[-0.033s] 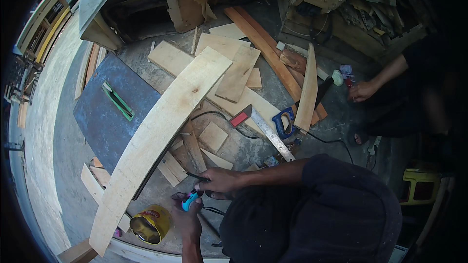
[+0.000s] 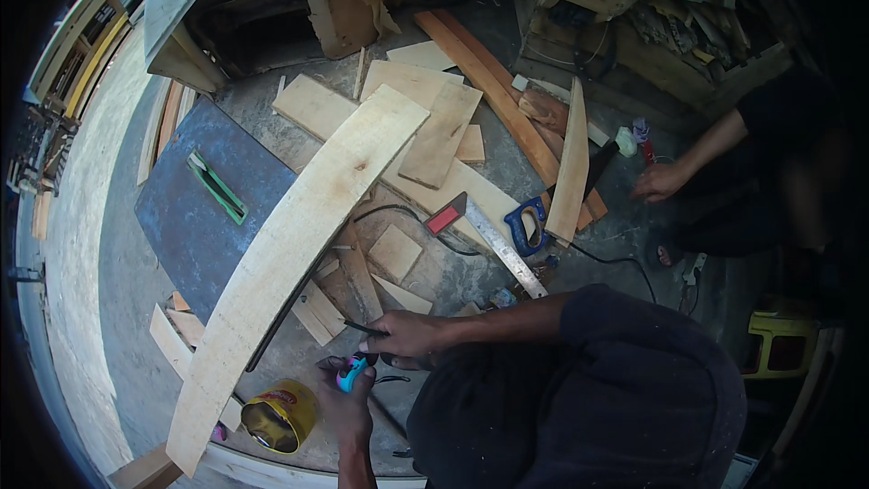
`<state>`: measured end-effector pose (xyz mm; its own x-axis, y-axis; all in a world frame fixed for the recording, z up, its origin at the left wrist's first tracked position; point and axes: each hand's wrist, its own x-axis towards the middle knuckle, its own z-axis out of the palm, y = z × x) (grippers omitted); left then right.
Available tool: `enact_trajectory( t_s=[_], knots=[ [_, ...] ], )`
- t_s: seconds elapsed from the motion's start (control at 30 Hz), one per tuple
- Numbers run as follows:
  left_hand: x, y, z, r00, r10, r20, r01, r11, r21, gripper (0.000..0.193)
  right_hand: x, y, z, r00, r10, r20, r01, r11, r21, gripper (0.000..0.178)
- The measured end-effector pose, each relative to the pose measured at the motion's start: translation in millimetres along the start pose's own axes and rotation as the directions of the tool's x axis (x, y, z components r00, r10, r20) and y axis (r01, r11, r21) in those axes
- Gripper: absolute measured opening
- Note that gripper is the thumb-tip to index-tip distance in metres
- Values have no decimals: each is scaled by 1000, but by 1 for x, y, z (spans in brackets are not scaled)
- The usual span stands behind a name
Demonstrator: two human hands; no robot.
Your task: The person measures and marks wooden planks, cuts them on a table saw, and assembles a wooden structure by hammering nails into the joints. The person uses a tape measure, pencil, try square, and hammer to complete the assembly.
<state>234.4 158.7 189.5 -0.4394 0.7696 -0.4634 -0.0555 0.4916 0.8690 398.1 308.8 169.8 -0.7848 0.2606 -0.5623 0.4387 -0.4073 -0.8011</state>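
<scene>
My left hand [image 2: 346, 406] is closed around a small turquoise and pink object [image 2: 354, 373], whose kind I cannot make out. Just above it, my right hand [image 2: 405, 337] is closed on a thin black cord-like piece [image 2: 362, 328] that sticks out to the left past its fingers. The fingertips of both hands nearly meet at the turquoise object, and dark strands hang below them. Left of my left hand stands an open yellow tin [image 2: 291, 406], tilted. A long curved pale board [image 2: 299, 217] slants across the space beyond my hands.
Wood offcuts [image 2: 396, 252] litter the floor. A square with a red handle [image 2: 446, 217] lies beside a blue-handled saw [image 2: 527, 226]. On the left, a blue-grey panel [image 2: 195, 217] bears a green tool [image 2: 217, 186]. Another person's hand [image 2: 659, 181] rests at the right.
The other person's hand has shifted slightly left and down, away from a small red thing. The dark strands under my hands have moved a little. My hands stay almost in place.
</scene>
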Motion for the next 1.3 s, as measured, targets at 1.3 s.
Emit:
enact_trajectory(
  t_s=[1.3],
  knots=[
    [16,83,-137,992,81,-94,29,586,809,35,-4,-59,-137,717,-268,-644,305,951,-55,33]
  ],
)
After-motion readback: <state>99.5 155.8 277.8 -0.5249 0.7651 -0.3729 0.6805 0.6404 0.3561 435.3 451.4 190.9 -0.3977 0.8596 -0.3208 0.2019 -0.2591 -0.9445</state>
